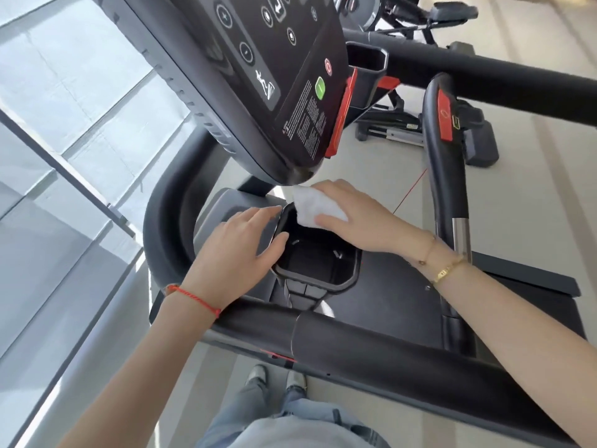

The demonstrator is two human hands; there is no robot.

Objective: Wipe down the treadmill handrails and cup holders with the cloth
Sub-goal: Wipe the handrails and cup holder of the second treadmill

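Cloth, white, pinched in right hand at far rim of cup holder under console. Left hand open, fingers resting on holder's left rim. Handrail nearest.

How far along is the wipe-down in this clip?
Nothing shows as finished. In hand: the right hand presses the white cloth at the near cup holder rim while the left hand rests beside it. Apparently left: the far cup holder and handrails.
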